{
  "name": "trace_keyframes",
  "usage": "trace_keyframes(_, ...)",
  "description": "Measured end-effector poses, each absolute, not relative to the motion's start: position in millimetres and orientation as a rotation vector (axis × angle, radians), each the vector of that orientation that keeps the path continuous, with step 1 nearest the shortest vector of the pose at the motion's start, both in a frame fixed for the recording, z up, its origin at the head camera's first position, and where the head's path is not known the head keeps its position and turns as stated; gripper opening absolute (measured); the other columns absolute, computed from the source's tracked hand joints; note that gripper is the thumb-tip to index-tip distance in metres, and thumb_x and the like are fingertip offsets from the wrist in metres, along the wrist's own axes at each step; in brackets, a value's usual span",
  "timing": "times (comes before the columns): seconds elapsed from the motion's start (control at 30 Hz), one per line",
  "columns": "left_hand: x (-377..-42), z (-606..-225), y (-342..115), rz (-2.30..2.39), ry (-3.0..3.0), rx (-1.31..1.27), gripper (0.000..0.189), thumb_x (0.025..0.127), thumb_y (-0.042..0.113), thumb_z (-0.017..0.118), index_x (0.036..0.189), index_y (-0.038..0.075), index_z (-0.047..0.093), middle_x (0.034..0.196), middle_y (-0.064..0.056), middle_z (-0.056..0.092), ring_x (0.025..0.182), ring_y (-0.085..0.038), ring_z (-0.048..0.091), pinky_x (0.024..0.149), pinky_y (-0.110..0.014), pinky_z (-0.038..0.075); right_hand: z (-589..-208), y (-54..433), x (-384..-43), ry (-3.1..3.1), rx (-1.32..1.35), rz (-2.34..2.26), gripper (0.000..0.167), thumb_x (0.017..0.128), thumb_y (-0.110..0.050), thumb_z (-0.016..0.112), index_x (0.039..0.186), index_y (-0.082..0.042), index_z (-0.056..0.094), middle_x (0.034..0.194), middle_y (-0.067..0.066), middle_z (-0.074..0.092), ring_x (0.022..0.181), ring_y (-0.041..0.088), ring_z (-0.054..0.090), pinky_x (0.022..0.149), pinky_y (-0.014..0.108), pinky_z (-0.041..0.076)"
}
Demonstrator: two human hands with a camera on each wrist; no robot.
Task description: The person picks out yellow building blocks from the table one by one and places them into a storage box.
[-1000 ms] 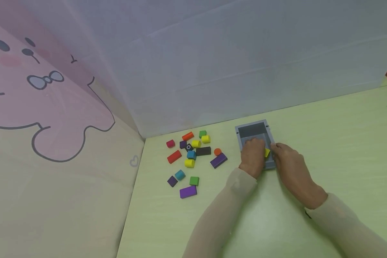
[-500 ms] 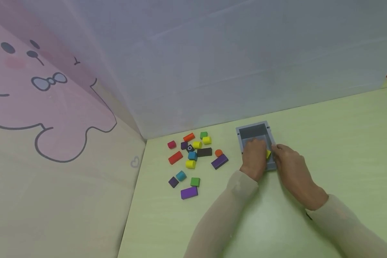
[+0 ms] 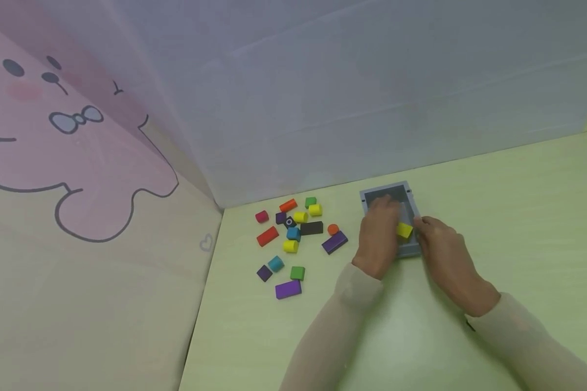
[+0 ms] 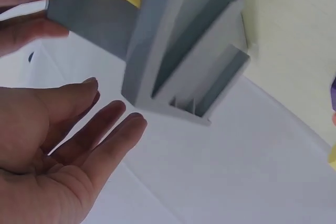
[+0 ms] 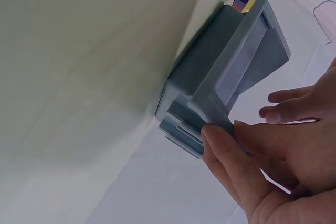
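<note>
Pinches the rim of the gray open-topped box [image 3: 410,251] with the right hand [image 3: 445,255], thumb against fingers along the right side, presumably to steady it on the counter [image 3: 509,217]. Reaches over that box with the left hand [image 3: 379,239], fingers loosely extended and gripping nothing, as seen from the left wrist (cannot tell whether touching the inside). Seems to favor splitting the work this way: bracing with one hand, leaving the other free.

Shows inside the box a yellow block [image 3: 404,231], just beside the left hand and askew to the walls, probably penned in by them.

Left of the box, on the counter, sets a dark purple block [image 3: 335,243] just beside an orange cylinder [image 3: 333,229], then, farther off, a black block [image 3: 311,228], a red cylinder [image 3: 267,236] and a green block [image 3: 297,273] near a long purple block [image 3: 288,289]. Looks more scattered than sorted, though perhaps kept to one side to give both hands elbow room around the box.
</note>
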State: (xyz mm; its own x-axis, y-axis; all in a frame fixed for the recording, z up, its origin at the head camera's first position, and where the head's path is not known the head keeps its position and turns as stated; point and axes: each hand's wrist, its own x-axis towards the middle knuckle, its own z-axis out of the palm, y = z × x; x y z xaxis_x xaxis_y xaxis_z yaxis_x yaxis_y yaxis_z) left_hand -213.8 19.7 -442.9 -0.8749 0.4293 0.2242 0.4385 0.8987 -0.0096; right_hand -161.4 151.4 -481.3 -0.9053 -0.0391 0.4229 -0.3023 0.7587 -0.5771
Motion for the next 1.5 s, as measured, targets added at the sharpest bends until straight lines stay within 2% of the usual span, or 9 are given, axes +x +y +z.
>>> trace_keyframes(0.17,-215.7,-438.0,-3.1,-0.338,-2.849,-0.542,0.037,0.098,-0.004,0.070,0.133,0.010,0.071,0.143,-0.006,0.066,0.136,-0.020,0.060,0.113,-0.029,0.048,-479.0,150.2,-162.3,-2.567,0.242,0.959,0.032,0.087,0.021,0.067,0.119,0.020,0.068,0.114,0.038,0.068,0.101,0.056,0.069,0.075,0.065,0.059)
trace_keyframes(0.37,-222.6,-439.1,-31.0,-0.528,-2.859,-0.356,0.033,0.103,0.001,0.066,0.135,0.005,0.070,0.145,-0.011,0.065,0.135,-0.025,0.061,0.112,-0.033,0.050,-478.3,149.9,-162.0,-2.587,0.236,0.965,0.034,0.086,0.022,0.068,0.120,0.020,0.067,0.115,0.038,0.068,0.100,0.056,0.070,0.075,0.063,0.060)
trace_keyframes(0.6,-227.6,-444.8,-62.0,-0.573,-2.856,-0.211,0.030,0.101,0.002,0.069,0.131,0.001,0.071,0.139,-0.014,0.069,0.130,-0.029,0.065,0.111,-0.039,0.052,-476.8,150.1,-161.3,-2.605,0.239,0.946,0.035,0.086,0.022,0.068,0.121,0.020,0.067,0.113,0.038,0.068,0.098,0.055,0.070,0.072,0.062,0.061)
trace_keyframes(0.97,-230.9,-463.7,-105.1,-0.734,-2.860,0.055,0.030,0.100,-0.001,0.069,0.130,-0.002,0.072,0.134,-0.016,0.071,0.126,-0.033,0.068,0.109,-0.043,0.054,-475.4,149.3,-161.3,-2.630,0.227,0.943,0.035,0.086,0.022,0.068,0.121,0.020,0.067,0.115,0.038,0.068,0.099,0.055,0.070,0.073,0.062,0.061)
trace_keyframes(1.23,-227.8,-474.9,-130.6,-0.754,-2.830,0.196,0.029,0.099,-0.001,0.071,0.127,-0.001,0.073,0.127,-0.016,0.074,0.120,-0.034,0.070,0.107,-0.044,0.056,-476.3,149.0,-161.0,-2.588,0.240,0.942,0.035,0.084,0.024,0.068,0.118,0.020,0.068,0.113,0.039,0.068,0.097,0.056,0.070,0.071,0.062,0.061)
trace_keyframes(1.5,-226.4,-479.4,-145.4,-0.790,-2.827,0.256,0.030,0.099,0.000,0.072,0.129,-0.001,0.072,0.129,-0.016,0.073,0.122,-0.034,0.068,0.107,-0.046,0.055,-478.5,149.2,-162.3,-2.597,0.225,0.943,0.034,0.085,0.023,0.068,0.118,0.019,0.069,0.113,0.038,0.068,0.098,0.056,0.070,0.073,0.062,0.061)
